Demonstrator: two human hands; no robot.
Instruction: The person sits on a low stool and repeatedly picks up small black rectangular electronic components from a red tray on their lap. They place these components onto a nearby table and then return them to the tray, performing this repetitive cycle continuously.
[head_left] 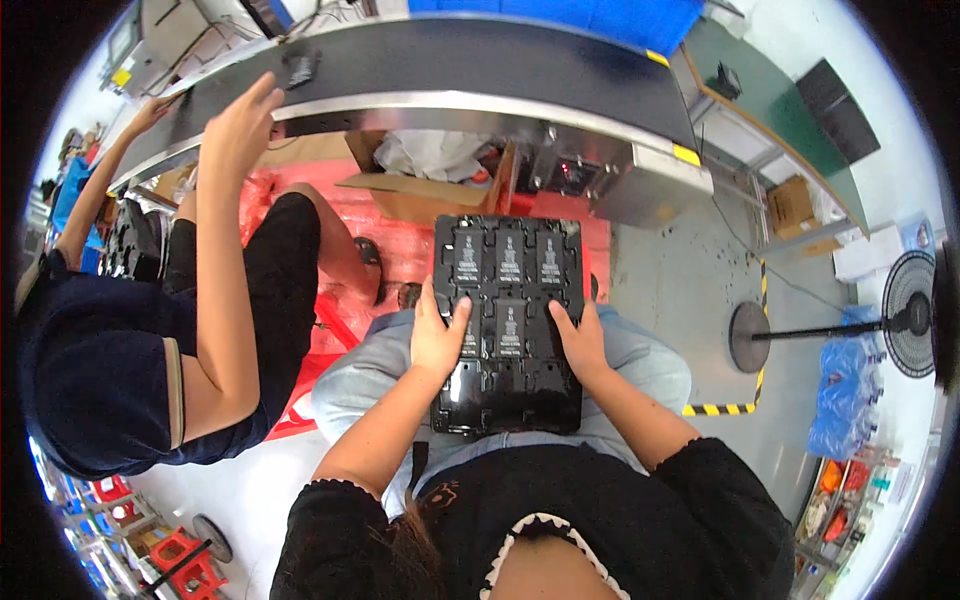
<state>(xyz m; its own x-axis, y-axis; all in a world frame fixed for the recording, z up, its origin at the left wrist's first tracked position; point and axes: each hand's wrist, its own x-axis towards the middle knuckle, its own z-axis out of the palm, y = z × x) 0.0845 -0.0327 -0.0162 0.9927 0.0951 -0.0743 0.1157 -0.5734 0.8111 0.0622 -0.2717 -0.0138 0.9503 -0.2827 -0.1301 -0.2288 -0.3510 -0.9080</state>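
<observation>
A black plastic tray (pixel 508 398) with moulded pockets rests on my lap. Flat black rectangular parts with pale print, resembling battery packs (pixel 510 255), lie in its far and middle rows; the near row shows bare, shiny plastic. My left hand (pixel 437 335) grips the tray's left side, its thumb reaching over the top surface. On the opposite side my right hand (pixel 580 340) holds the edge in the same way, thumb inward. The fingers beneath the rim are partly hidden.
Beyond my knees runs a long black conveyor belt (pixel 440 65) with a metal edge. Beneath it stands an open cardboard box (pixel 405 195). A co-worker (pixel 110 370) sits close at my left, one arm raised over the belt. A black fan (pixel 908 312) stands at right.
</observation>
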